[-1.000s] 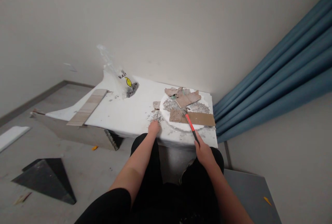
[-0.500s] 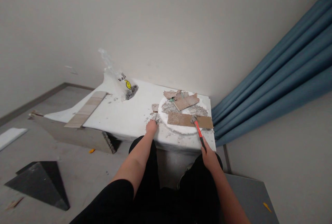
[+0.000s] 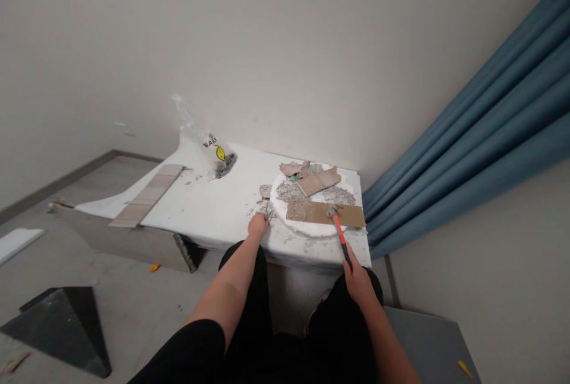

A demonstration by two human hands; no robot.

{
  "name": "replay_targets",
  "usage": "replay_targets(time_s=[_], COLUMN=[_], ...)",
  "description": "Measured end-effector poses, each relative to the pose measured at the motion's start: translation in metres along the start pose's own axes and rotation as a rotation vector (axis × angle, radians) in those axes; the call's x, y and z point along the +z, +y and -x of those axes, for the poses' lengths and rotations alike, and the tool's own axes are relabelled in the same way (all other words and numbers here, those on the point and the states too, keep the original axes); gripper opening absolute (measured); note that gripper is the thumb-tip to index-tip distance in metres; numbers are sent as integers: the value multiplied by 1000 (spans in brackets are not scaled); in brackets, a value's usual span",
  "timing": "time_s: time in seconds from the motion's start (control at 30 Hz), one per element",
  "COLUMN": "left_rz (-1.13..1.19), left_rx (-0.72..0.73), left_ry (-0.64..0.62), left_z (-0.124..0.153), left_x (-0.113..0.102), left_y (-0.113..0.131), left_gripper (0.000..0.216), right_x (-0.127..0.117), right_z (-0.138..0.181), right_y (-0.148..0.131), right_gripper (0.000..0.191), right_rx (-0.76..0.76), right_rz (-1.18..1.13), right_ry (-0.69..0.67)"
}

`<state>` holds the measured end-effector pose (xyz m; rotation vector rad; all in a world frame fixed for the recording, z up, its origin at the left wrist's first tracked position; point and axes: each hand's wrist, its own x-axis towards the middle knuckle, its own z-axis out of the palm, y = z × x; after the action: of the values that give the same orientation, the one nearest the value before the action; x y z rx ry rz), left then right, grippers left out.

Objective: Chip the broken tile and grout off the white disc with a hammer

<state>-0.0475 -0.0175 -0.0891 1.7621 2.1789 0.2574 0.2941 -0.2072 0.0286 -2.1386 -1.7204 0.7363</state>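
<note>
My right hand (image 3: 357, 282) is wrapped around the black grip of a red-handled hammer (image 3: 340, 235). The greyish hammer head rests on a brown flat strip (image 3: 351, 215), whose left end is rough and lumpy. Under the strip lies a white round slab (image 3: 284, 224) bearing grey crumbs (image 3: 291, 190) and torn brown board pieces (image 3: 318, 181). Left of the slab, my left hand (image 3: 258, 225) is closed low over the white-covered table (image 3: 209, 218), beside small grey debris (image 3: 267, 209). Whatever its fingers hold is hidden.
A clear plastic bag (image 3: 202, 149) with grey bits stands at the back left. A striped board (image 3: 149, 195) crosses the table's left part. Blue curtains (image 3: 467, 117) hang on the right. A dark folded panel (image 3: 62, 327) lies on the floor.
The whole scene sits slightly lower in the picture as the head view tilts. The hammer stays on the strip in my right hand, and my left hand remains closed beside the debris.
</note>
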Motion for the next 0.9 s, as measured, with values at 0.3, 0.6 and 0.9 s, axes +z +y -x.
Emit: replay_targets(time_s=[0.3,0.6,0.9], left_rz=[-76,-155,-185], left_rx=[66,195,302], left_ry=[-32,-125,-191], left_z=[3,5,8], left_x=[-4,-8,-14], left_y=[0,7,14], left_gripper=[21,24,25], right_x=[1,5,9], right_z=[-3,-2,-4], right_y=[1,7,12], right_gripper=[62,62,61], right_rx=[25,18,11], right_rz=[-11,-4,-33], right_ry=[0,-20,-5])
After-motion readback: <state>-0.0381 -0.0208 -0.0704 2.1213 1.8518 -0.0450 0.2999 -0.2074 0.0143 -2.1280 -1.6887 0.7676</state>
